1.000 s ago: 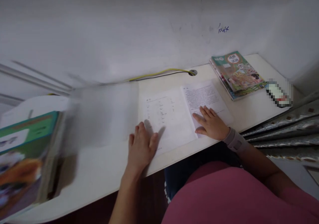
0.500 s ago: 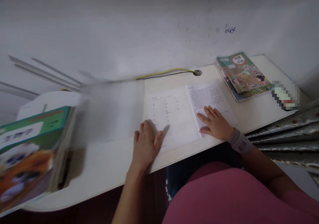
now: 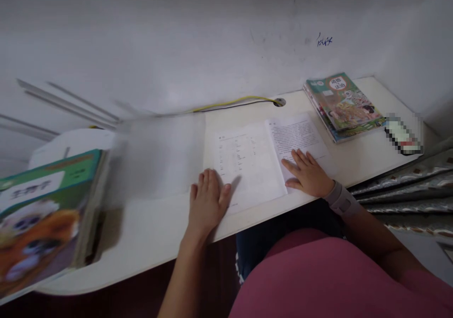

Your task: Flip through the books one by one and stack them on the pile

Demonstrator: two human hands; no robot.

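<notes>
An open book (image 3: 255,181) with white printed pages lies on the white desk (image 3: 148,233) in front of me. My left hand (image 3: 207,202) rests palm down at the lower left edge of its left page, thumb apart from the fingers. Flat on the lower part of the right page lies my right hand (image 3: 306,172), fingers spread, with a grey band round the wrist. Left of the book is a translucent sheet (image 3: 159,160), which looks like a clear cover.
A stack of schoolbooks (image 3: 348,105) sits at the desk's back right, beside a pixelated object (image 3: 403,136). Another pile of books (image 3: 46,219) stands at the near left. A yellow cable (image 3: 230,102) runs along the wall into a desk hole. Dark patterned fabric (image 3: 406,195) hangs at the right.
Both hands keep nearly the same places on the book. The book's middle fold appears shifted very slightly to the right; the view has moved a little.
</notes>
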